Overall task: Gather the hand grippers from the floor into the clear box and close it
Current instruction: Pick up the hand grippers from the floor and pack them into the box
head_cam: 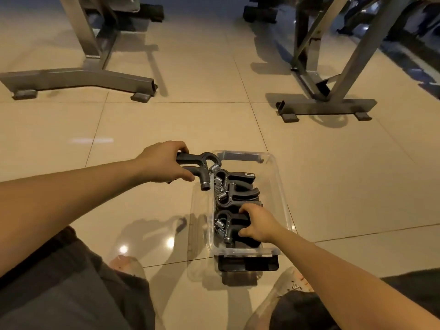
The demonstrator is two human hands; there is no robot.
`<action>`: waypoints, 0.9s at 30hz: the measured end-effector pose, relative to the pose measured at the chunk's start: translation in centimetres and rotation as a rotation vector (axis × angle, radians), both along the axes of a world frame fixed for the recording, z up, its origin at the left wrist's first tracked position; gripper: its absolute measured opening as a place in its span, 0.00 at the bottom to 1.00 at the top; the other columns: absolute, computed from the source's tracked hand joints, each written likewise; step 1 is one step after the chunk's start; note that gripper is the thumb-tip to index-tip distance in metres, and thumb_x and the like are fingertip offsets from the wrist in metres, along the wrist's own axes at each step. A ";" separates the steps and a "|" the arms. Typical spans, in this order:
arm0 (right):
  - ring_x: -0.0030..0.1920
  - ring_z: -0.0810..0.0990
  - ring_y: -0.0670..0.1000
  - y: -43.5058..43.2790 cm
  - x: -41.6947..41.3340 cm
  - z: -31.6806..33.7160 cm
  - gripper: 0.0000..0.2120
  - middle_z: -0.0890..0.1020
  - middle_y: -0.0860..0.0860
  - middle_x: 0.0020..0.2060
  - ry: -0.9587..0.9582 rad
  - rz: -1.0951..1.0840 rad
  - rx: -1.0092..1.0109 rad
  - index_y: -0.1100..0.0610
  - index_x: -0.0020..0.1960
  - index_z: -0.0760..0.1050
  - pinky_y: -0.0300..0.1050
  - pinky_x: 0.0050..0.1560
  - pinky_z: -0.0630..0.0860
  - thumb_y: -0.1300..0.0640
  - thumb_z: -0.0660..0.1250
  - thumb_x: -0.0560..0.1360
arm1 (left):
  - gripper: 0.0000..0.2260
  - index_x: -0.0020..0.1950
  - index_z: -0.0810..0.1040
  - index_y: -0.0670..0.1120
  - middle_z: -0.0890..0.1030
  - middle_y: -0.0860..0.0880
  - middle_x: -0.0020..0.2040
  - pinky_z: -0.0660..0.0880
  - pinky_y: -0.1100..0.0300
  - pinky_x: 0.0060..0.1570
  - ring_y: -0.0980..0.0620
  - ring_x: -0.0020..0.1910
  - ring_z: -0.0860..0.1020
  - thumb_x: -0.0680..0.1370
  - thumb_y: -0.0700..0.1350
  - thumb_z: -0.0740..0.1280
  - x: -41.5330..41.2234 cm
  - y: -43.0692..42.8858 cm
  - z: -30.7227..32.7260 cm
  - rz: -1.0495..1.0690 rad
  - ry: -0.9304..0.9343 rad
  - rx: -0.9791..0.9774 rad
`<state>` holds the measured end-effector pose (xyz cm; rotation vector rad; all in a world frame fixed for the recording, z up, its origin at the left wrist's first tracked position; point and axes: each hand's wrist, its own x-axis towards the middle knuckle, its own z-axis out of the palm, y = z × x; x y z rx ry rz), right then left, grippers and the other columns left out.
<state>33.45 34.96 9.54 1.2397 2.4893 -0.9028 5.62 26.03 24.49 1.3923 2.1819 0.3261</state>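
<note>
**Clear box (278,182).** It stands open on the tiled floor (166,120), close in front of the crouching person. A black latch (247,264) is seen at its near end.

**Hand grippers, stored.** At least three are laid in a row inside the box: a far gripper (238,176), a middle gripper (242,195) and a near gripper (226,226). The springs are turned to the left wall and the handles to the right.

**Held gripper (202,163).** It is carried at the box's far left corner, level with the rim, with the spring and knob end toward the box. Contact with the rim cannot be told.

**Left hand (164,163).** The fingers are wrapped round both handles of the held gripper.

**Right hand (259,225).** It is inside the box, with the fingers curled over the handles of the near gripper and the thumb on their near side.

**Clear panel (197,234).** It lies on the floor just beside the box's left wall and is taken to be the lid.

**Surroundings.** A metal frame base (78,77) and a second frame base (328,106) stand well apart from the box.

**Step in hand (judged).** The held gripper is being placed, and the lid is not yet fitted.

**Handling note.**
- The bare far end of the box is best used.
- The held gripper should be turned to match the row and lowered flat, so that the springs are not snagged on one another.
- The stored pieces should be kept pressed toward the near end by the right hand to free room.
- Everything should be settled below the rim, or the lid may not seat and latch.
</note>
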 end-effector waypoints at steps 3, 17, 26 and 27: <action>0.56 0.79 0.53 0.0 0.0 -1.1 0.29 0.80 0.51 0.59 0.014 0.004 0.018 0.55 0.66 0.73 0.40 0.50 0.72 0.52 0.78 0.68 | 0.20 0.52 0.76 0.54 0.82 0.53 0.35 0.75 0.58 0.37 0.51 0.31 0.83 0.67 0.56 0.80 0.3 0.7 -0.5 -0.001 -0.033 0.011; 0.61 0.76 0.54 0.3 -0.1 -1.7 0.30 0.80 0.50 0.61 -0.138 0.147 0.160 0.51 0.69 0.73 0.49 0.59 0.76 0.49 0.74 0.69 | 0.20 0.51 0.76 0.55 0.83 0.53 0.31 0.71 0.59 0.36 0.54 0.28 0.81 0.66 0.57 0.80 -0.2 0.7 -1.5 -0.051 -0.046 -0.011; 0.58 0.80 0.55 0.8 -2.4 1.0 0.22 0.81 0.52 0.58 -0.120 0.090 0.195 0.55 0.64 0.77 0.51 0.55 0.79 0.49 0.72 0.73 | 0.20 0.52 0.75 0.56 0.83 0.53 0.33 0.70 0.60 0.34 0.54 0.28 0.81 0.66 0.57 0.79 0.2 1.0 -1.5 -0.062 -0.039 0.026; 0.57 0.81 0.55 1.1 -2.9 2.0 0.21 0.82 0.52 0.57 -0.039 0.034 0.166 0.56 0.63 0.78 0.52 0.55 0.79 0.49 0.72 0.73 | 0.20 0.52 0.75 0.56 0.83 0.53 0.33 0.70 0.60 0.34 0.54 0.28 0.81 0.66 0.58 0.79 0.2 1.1 -1.5 -0.056 -0.034 0.037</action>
